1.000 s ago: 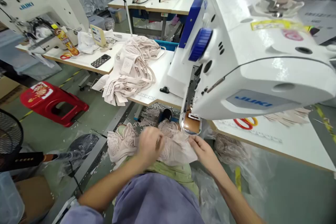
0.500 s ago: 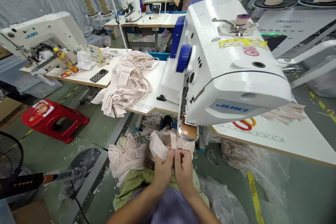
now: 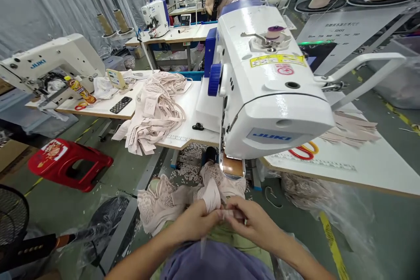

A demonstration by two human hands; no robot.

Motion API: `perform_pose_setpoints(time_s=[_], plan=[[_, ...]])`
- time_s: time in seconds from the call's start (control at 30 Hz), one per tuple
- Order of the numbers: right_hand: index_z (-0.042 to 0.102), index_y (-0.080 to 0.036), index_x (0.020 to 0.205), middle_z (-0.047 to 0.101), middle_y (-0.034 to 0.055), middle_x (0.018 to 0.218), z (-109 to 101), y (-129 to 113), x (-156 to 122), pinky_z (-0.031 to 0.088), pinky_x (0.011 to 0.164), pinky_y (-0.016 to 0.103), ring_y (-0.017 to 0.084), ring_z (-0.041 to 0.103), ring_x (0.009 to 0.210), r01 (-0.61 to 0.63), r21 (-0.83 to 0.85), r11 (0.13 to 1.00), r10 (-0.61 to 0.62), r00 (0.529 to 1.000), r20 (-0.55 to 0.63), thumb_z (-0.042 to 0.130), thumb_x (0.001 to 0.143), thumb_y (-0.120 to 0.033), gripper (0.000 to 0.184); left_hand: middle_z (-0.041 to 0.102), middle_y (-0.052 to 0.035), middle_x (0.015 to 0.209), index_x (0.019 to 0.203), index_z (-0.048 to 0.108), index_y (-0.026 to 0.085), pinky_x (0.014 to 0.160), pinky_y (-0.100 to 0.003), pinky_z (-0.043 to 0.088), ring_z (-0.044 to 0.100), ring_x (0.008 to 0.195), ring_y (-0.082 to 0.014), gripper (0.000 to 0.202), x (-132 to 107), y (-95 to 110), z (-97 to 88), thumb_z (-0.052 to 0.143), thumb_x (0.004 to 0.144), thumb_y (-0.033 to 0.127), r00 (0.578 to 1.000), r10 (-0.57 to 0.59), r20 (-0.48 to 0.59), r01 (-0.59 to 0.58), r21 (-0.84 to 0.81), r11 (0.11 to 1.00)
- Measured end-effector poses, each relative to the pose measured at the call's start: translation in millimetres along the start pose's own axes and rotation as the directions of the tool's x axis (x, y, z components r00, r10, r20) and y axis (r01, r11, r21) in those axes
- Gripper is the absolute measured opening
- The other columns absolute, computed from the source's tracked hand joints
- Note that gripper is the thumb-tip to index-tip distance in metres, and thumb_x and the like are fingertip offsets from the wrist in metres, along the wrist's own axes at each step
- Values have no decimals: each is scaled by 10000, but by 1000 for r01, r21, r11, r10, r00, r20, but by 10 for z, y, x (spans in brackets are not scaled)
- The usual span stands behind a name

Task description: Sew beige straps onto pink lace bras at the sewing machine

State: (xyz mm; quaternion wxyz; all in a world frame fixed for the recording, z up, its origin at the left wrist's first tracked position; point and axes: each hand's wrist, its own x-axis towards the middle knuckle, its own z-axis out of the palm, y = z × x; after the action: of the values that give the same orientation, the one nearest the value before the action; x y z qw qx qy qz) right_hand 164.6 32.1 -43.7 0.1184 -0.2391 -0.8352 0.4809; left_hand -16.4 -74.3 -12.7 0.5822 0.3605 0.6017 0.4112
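My left hand is closed on the band of a pale pink lace bra over my lap. Close beside it, my right hand is closed too, its thumb and fingers pinching the same light fabric. The exact bit between the fingertips is blurred. More pale pink lace bras rest on my left thigh. Just beyond my hands is the sewing arm of a white sewing machine, with an orange-brown plate at its end.
A heap of pale pink straps and bands lies on the table left of the machine. Red-and-yellow scissors and flat fabric strips lie to the right. A red stool and a black fan stand at the left.
Both hands have come down and nearer my body, with the wrists farther apart. The bra band is now folded up over my left hand. The camera view has shifted a little.
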Motion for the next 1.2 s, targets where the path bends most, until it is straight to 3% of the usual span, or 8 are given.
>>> perform_pose_setpoints(time_s=[0.07, 0.17, 0.27, 0.4, 0.6, 0.87, 1.03, 1.2], plan=[[565, -233, 833, 455, -50, 552, -44, 60, -44, 331, 446, 239, 122, 424, 465, -90, 15, 996, 91, 971, -219, 534, 917, -382, 173, 604, 13, 685, 926, 713, 155, 649, -240, 389, 502, 644, -125, 264, 37, -31, -38, 710, 800, 387, 998, -64, -25, 59, -169, 984], [627, -248, 894, 527, -13, 599, -99, 131, -148, 365, 452, 265, 144, 455, 472, -201, 3, 979, 181, 874, -451, 510, 948, -435, 227, 624, -18, 690, 902, 716, 126, 567, -223, 360, 465, 568, -93, 360, 101, -135, -60, 749, 775, 461, 986, -112, -123, 43, -460, 887], [661, -257, 931, 676, 49, 832, -60, 96, -226, 466, 567, 293, 171, 589, 619, -164, -79, 983, 108, 874, -474, 507, 969, -384, 203, 627, -28, 647, 756, 714, 106, 513, -209, 347, 448, 510, -66, 370, 150, -208, 32, 823, 699, 455, 963, -212, -165, 63, -627, 776], [674, -258, 998, 718, 57, 942, 99, -59, -182, 534, 751, 324, 204, 673, 878, -9, -129, 992, -52, 886, -462, 525, 968, -275, 153, 707, -41, 761, 818, 722, 127, 554, -209, 408, 512, 555, -72, 338, 182, -179, 240, 868, 655, 384, 944, -241, -225, 26, -678, 735], [698, -246, 988, 726, 54, 930, 220, -141, -12, 559, 718, 303, 175, 687, 835, 81, -163, 983, -157, 826, -541, 562, 947, -241, 142, 695, 2, 764, 891, 736, 162, 689, -230, 482, 606, 692, -117, 242, 181, -127, 388, 818, 740, 332, 924, -89, -371, -135, -536, 833], [690, -244, 973, 737, 39, 930, 179, -89, 21, 548, 764, 295, 165, 687, 869, 55, -124, 991, -112, 848, -519, 558, 958, -261, 134, 748, -55, 1076, 1091, 737, 180, 892, -308, 526, 681, 1010, -228, 284, 149, -88, 409, 684, 862, 340, 900, 66, -432, -122, -104, 987], [669, -225, 852, 696, 8, 823, 13, -41, 40, 474, 645, 235, 125, 640, 713, 86, -94, 992, -116, 916, -385, 614, 897, -227, 71, 772, -59, 1001, 1011, 768, 177, 852, -334, 553, 706, 927, -251, 236, 141, -128, 330, 704, 836, 322, 896, 210, -392, -160, 157, 975], [610, -201, 742, 607, -25, 717, -147, -52, 61, 377, 567, 205, 83, 527, 589, 161, -44, 986, -167, 951, -262, 615, 789, -135, 81, 772, -75, 994, 992, 762, 155, 837, -351, 567, 715, 926, -265, 218, 142, -211, 232, 703, 830, 287, 863, 424, -276, -333, 321, 887]])
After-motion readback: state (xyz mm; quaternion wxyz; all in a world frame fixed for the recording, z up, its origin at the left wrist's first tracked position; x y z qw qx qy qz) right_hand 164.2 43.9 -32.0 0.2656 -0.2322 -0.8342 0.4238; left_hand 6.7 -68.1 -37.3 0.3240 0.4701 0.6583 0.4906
